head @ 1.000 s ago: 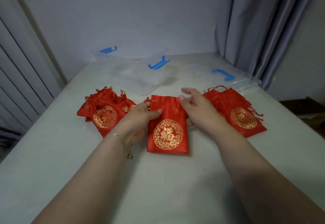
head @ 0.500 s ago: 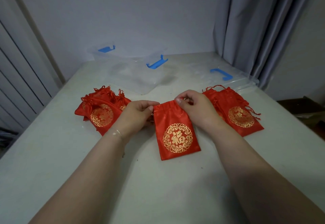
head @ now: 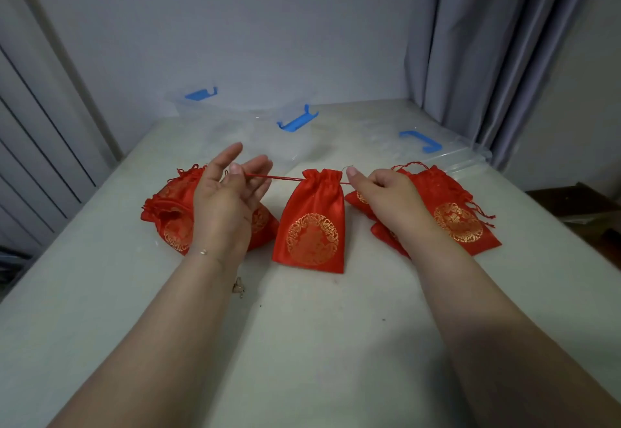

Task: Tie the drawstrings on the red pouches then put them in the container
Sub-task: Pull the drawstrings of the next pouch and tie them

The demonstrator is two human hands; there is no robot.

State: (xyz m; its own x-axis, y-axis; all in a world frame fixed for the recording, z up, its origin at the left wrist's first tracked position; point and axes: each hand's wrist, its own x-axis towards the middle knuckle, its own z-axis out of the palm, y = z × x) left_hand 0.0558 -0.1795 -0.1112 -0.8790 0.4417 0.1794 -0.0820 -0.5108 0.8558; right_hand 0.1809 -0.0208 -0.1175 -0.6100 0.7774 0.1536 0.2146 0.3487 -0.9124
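A red pouch [head: 311,222] with a gold round emblem hangs between my hands, its mouth gathered tight. A red drawstring [head: 274,177] runs taut from its left side to my left hand [head: 223,199], which pinches it between thumb and a finger, the other fingers spread. My right hand [head: 386,192] pinches the string on the pouch's right side. A heap of red pouches [head: 164,216] lies behind my left hand. Another heap of red pouches [head: 453,216] lies behind my right hand. The clear container [head: 242,132] with blue clips stands behind them.
A clear lid [head: 467,155] with a blue clip [head: 420,140] lies at the back right on the pale table [head: 302,343]. Grey curtains hang at the right; a wall is behind the table.
My hands have moved apart, drawing the strings out sideways. The pouch's mouth went from flat and open to gathered, and the pouch lifted upright.
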